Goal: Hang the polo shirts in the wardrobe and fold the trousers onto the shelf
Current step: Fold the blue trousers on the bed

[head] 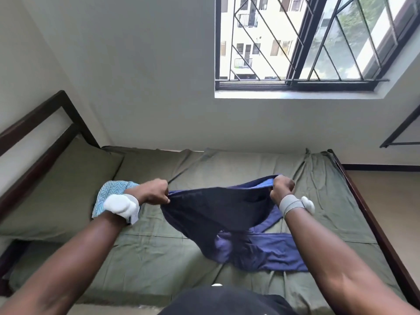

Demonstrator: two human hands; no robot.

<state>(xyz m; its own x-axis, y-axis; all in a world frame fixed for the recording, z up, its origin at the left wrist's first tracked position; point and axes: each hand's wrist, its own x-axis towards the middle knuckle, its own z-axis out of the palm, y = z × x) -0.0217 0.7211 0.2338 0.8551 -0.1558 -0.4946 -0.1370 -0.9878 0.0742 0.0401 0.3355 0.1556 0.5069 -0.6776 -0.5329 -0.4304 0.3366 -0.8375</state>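
1. Over the bed (159, 258), from the head view, a person is holding a navy garment (218, 214) stretched out, its lower part trailing on the sheet.
2. Shaking it flat and matching the edges first is looking wise; whether it is trousers or a polo I cannot tell.
3. Left hand (154, 193) and right hand (280, 188) are each gripping the top edge, fingers curled tight.

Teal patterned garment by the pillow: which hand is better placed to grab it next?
Left, probably. The left hand hangs right beside the teal garment; the right hand is across the navy garment. Both now grip that.
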